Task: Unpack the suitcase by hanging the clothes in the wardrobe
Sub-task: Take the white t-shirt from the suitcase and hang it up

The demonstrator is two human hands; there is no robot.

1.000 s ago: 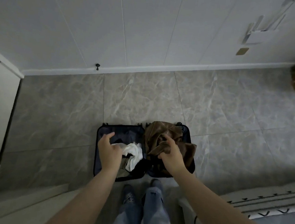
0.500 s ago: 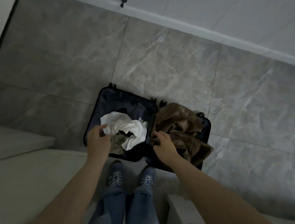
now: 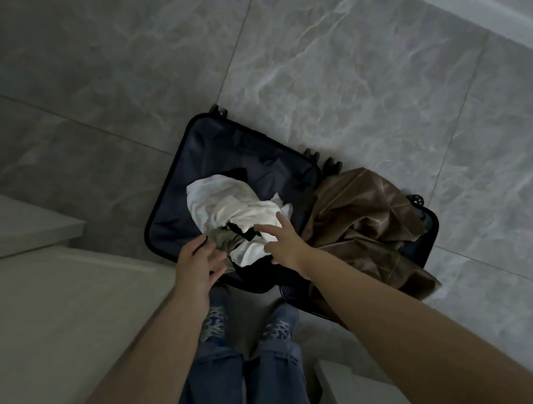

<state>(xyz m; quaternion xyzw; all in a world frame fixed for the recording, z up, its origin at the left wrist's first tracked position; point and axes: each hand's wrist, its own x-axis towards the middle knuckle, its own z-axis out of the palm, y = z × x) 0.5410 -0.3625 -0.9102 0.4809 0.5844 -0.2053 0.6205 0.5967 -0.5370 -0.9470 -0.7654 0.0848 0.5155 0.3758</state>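
A dark blue suitcase (image 3: 173, 226) lies open flat on the tiled floor in front of my feet. Its left half holds a crumpled white garment (image 3: 226, 208) over olive and black clothes (image 3: 223, 240). A brown garment (image 3: 363, 223) fills the right half and spills over its near edge. My right hand (image 3: 282, 243) reaches across with fingers spread, its fingertips on the white garment. My left hand (image 3: 197, 265) hovers open at the near edge of the left half, beside the olive cloth. Neither hand grips anything.
Grey marble-look floor tiles (image 3: 350, 80) surround the suitcase. A pale flat surface (image 3: 39, 311) lies at lower left and a white block (image 3: 363, 403) at lower right. My jeans and patterned shoes (image 3: 216, 320) stand just behind the suitcase. A white skirting (image 3: 531, 31) crosses the top right.
My right hand left the brown garment and moved left onto the white one. My left hand let go of the white garment and drew back. The view tilted further down.
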